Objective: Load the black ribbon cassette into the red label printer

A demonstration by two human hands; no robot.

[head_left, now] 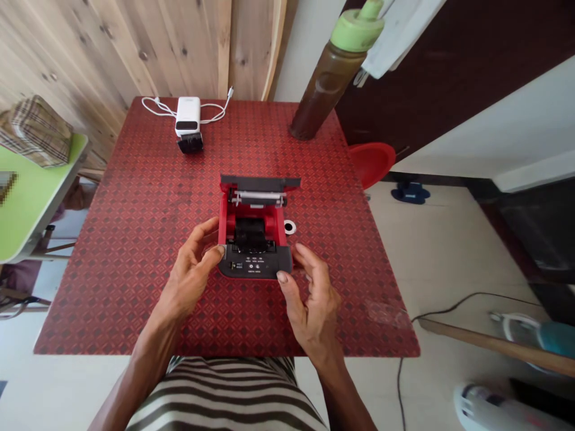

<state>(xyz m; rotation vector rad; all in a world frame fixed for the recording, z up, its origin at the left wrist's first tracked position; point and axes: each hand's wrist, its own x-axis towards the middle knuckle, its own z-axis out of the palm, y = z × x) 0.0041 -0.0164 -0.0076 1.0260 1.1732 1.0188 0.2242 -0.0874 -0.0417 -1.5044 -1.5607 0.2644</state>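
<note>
A small red-and-black printer (256,263) sits on the table in front of me, its lid (260,182) raised at the back. Inside the red bay lies a black roll (250,233); a pale roller bar shows under the lid. My left hand (188,269) grips the printer's left side, thumb on the front panel's left edge and fingers curled behind. At the front right corner is my right hand (312,293), its thumb against the corner and its fingers bent along the right side. A small white ring-shaped roll (290,227) with a dark centre lies just right of the printer.
On the red patterned table (148,239), a white power bank (187,114) with cable and a small black object (190,143) lie at the back left. A tall brown bottle (327,78) with a green lid stands at the back right. A red stool (372,161) is beyond the right edge.
</note>
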